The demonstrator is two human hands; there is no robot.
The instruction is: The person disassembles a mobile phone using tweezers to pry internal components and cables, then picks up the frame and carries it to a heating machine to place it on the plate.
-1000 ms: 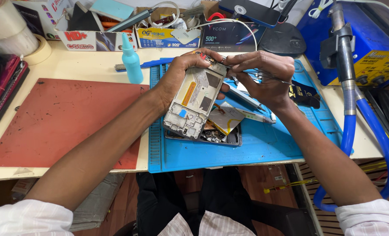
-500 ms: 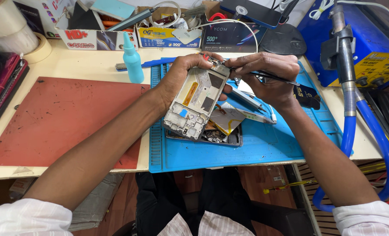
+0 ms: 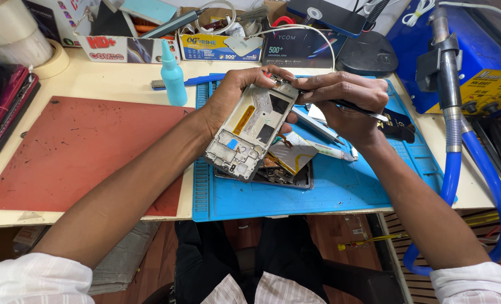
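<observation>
A cream-coloured workbench (image 3: 115, 84) fills the view, cluttered along its far edge with small cardboard boxes (image 3: 217, 45), a roll of tape (image 3: 14, 39) at the left corner and a blue machine (image 3: 475, 50) at the right, from which a blue hose (image 3: 487, 186) loops down past the bench edge. A red mat (image 3: 76, 152) covers the left part of the bench and a blue work mat (image 3: 340, 186) lies just beside it on the right. A light blue squeeze bottle (image 3: 173, 76) stands upright near the seam between the two mats.

The left hand (image 3: 236, 98) is closed around a bare phone frame (image 3: 253, 129), fingers wrapped over its top end and thumb along the side, and holds it tilted above the blue mat, inner side facing up. The right hand (image 3: 346, 104) meets it at the frame's top corner; its fingers are pinched together on thin tweezers (image 3: 352, 107), whose tip touches the frame's upper edge. What the tip grips is too small to tell.

Under the frame, flat on the blue mat, lies an opened phone body (image 3: 278, 171) with a gold-coloured foil part (image 3: 293, 155) resting on it. A slim metal tool (image 3: 318, 125) and a white pen-like tool (image 3: 332, 151) lie on the mat just beside the right wrist. A dark flat piece (image 3: 399, 125) sits on the mat behind that hand.
</observation>
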